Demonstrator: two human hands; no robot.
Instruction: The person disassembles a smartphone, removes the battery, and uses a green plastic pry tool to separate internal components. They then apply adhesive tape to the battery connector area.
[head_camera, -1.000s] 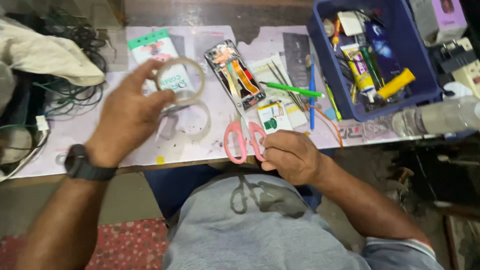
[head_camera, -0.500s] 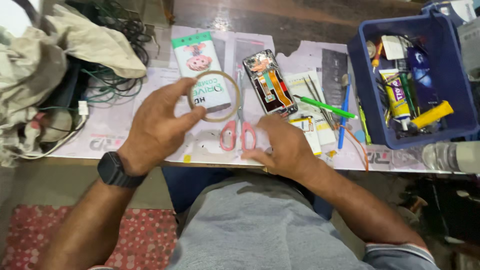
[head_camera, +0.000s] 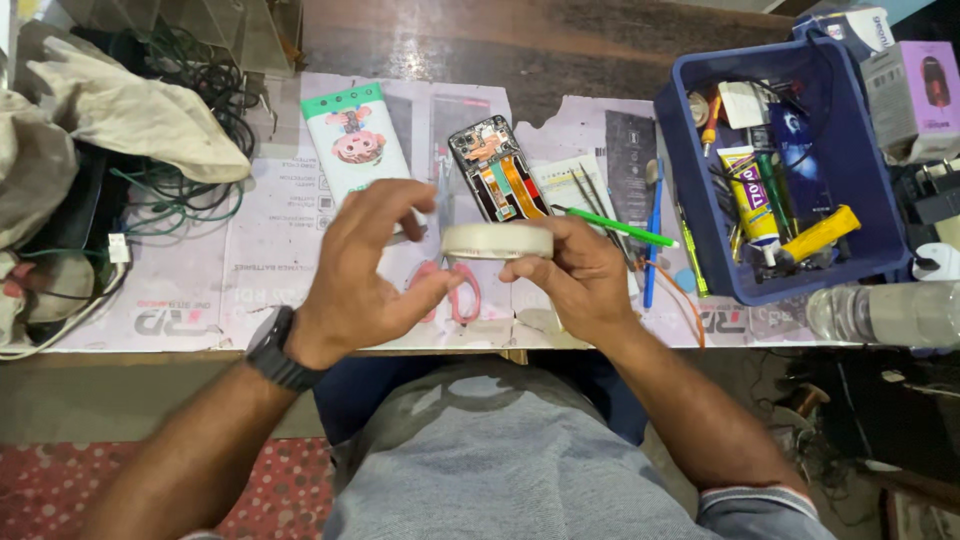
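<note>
Head view: cluttered workbench (head_camera: 280, 270) covered with printed paper, roll of tape (head_camera: 497, 241) held edge-on above pink scissors (head_camera: 462, 290), right hand (head_camera: 575, 275) pinching its rim, left hand (head_camera: 365, 265) touching its other side with fingers spread, opened phone (head_camera: 497, 170) just behind, blue bin (head_camera: 770, 150) of tools at right.

Worktop: a dark wooden table (head_camera: 600, 45) is covered with printed paper sheets (head_camera: 260, 270).
Floor: a red patterned mat (head_camera: 120, 490) is seen.

Tape roll (head_camera: 497, 241) matt paper; bin (head_camera: 690, 230) glossy blue plastic; scissors handles (head_camera: 462, 290) smooth pink plastic
</note>
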